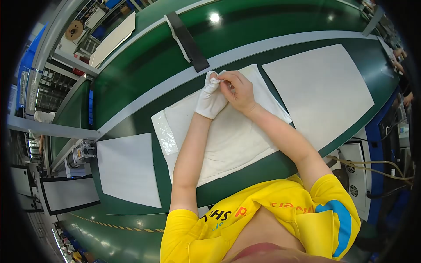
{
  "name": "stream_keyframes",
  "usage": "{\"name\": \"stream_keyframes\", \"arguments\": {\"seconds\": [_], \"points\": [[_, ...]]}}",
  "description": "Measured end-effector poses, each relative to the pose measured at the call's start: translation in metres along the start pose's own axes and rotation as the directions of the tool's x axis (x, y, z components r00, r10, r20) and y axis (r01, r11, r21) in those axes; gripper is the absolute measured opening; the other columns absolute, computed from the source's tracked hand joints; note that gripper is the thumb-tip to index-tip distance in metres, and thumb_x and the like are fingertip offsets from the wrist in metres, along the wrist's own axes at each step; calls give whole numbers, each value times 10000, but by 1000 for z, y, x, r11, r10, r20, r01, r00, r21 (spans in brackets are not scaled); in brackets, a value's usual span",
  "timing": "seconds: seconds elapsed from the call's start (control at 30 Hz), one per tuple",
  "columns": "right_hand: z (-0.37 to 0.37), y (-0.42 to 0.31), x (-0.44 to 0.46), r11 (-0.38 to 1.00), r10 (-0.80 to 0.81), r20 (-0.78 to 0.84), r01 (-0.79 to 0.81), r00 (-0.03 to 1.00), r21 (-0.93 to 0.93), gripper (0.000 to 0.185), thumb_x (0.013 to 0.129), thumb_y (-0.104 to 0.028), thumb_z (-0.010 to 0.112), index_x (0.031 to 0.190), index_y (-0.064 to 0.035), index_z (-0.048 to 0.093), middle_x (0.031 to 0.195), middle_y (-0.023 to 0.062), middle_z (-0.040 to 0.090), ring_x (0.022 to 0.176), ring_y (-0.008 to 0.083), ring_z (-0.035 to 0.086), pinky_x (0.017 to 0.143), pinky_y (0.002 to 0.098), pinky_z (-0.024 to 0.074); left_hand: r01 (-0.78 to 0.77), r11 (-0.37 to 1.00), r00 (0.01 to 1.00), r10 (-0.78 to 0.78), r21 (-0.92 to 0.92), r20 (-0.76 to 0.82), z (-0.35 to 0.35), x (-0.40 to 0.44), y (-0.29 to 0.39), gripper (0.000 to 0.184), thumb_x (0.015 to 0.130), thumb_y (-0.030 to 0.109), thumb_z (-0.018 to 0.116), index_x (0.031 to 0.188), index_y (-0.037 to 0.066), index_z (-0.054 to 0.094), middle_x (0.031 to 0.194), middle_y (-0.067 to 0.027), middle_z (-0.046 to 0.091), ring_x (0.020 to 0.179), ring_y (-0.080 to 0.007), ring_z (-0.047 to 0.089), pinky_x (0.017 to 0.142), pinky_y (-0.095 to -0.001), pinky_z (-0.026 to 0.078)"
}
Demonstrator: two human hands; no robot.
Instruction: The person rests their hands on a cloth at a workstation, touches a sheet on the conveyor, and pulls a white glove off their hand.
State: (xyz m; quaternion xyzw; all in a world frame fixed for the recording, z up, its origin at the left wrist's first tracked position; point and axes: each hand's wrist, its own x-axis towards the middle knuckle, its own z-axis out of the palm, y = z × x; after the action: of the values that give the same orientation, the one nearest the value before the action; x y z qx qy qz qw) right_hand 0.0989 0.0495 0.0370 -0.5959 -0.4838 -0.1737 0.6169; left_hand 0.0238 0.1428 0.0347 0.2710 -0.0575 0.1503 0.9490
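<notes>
My left hand (208, 101) wears a white glove (211, 103), with a little bare skin showing near the fingertips. My bare right hand (239, 91) is closed, its thumb and fingers pinching crumpled white glove fabric at the left fingertips. The left fingers are partly hidden by the glove and my right hand, so their pose is unclear. Both hands are raised over a white cloth-like sheet (232, 147) lying on the green table. A strip of shiny clear plastic (165, 131) runs along the left side of that sheet.
A large pale panel (322, 92) lies to the right and a smaller white panel (129, 171) to the left on the green table (258, 173). Beyond a grey rail (149, 94), a dark strip (188, 41) with a white edge crosses the green surface. Hoses (372, 163) hang at right.
</notes>
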Motion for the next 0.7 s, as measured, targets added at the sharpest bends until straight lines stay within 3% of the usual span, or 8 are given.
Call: {"name": "stream_keyframes", "arguments": {"seconds": [0.2,0.5,0.6,0.7], "points": [[0,0,-1,999,15,-9,-15,1000,-30,165,732,-47,668,877,-104,611,859,39,614,664,192,616,546,266,506,36,999,996,-37,13,86,-4,1,2,103,891,170,602,922,167,504,944,-4,540,945,-153,517,902,-328,421],[0,-1,1,998,44,-22,-45,999,-31,136,724,-52,673,832,-109,611,839,32,612,662,194,609,549,276,493,9,999,1000,-10,39,20,3,-2,-1,118,877,230,625,911,197,517,987,-21,537,980,-168,519,917,-342,428],[-3,-4,4,968,-210,48,214,977,-133,123,729,-65,670,834,-92,609,810,35,611,637,200,595,538,271,484,99,988,983,-115,-116,-145,12,-4,7,136,857,277,648,899,209,539,1042,-27,541,986,-177,523,904,-351,443],[2,-2,1,971,-215,68,221,974,-93,117,757,-61,664,862,-80,615,790,39,609,650,169,581,555,263,473,56,997,987,-62,-43,-145,5,-4,10,144,838,281,669,906,220,558,1077,-32,542,980,-178,525,887,-345,452]]}}
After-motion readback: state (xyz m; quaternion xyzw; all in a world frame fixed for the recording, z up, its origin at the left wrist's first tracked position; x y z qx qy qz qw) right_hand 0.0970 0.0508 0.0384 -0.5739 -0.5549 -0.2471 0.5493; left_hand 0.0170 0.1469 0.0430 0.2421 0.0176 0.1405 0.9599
